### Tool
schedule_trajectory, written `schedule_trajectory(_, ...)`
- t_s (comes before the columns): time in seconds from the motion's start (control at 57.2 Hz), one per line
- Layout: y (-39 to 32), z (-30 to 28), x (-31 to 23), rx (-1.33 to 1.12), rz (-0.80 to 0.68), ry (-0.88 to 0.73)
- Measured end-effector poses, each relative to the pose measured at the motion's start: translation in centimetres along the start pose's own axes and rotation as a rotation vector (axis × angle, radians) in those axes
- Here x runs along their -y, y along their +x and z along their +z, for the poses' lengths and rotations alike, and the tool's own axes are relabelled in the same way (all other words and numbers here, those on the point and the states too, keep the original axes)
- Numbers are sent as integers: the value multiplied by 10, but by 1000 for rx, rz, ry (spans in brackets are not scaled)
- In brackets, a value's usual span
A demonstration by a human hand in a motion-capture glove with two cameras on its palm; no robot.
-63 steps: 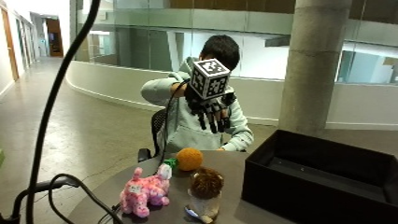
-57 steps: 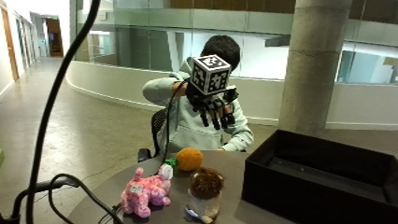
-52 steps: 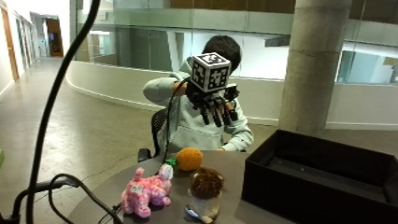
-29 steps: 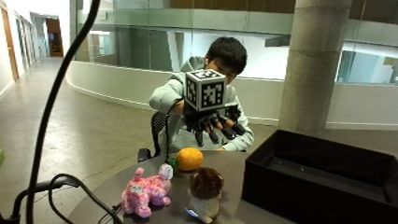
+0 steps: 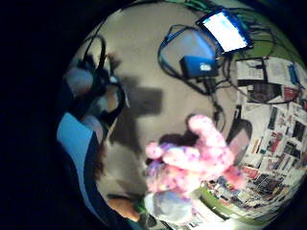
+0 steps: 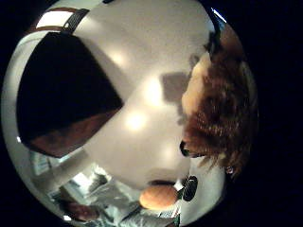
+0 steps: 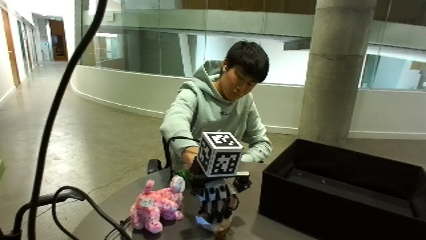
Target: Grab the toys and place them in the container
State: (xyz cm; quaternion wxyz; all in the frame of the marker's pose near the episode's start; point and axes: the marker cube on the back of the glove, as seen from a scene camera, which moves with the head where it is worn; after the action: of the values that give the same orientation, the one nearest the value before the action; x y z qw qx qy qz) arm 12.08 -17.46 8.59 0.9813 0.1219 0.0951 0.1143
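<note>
From outside, the gloved right hand (image 7: 215, 202) hung low over the desk (image 7: 120, 207), fingers (image 7: 208, 209) pointing down and spread, nothing visibly held. The pink toy (image 7: 157, 205) stood on the desk just beside the hand. The black container (image 7: 346, 197) sat on the hand's other side, near it. A brown toy (image 7: 221, 231) barely showed under the fingertips; contact could not be told.

In the little-finger palm view, the pink toy (image 5: 192, 160) lay close beneath the palm on the desk (image 5: 144, 72).

In the thumb-side palm view, the brown furry toy (image 6: 220, 113) filled one side, close to the palm; an orange toy (image 6: 158, 196) lay farther off, and the container (image 6: 61, 94) sat apart
</note>
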Motion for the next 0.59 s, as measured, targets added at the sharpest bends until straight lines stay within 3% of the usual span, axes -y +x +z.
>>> schedule_trajectory(0.35,-31,-19,-67,65,-107,-209)
schedule_trajectory(0.472,-70,-60,-124,34,-147,-209)
schedule_trajectory(0.594,-77,-127,-125,-15,-188,-114)
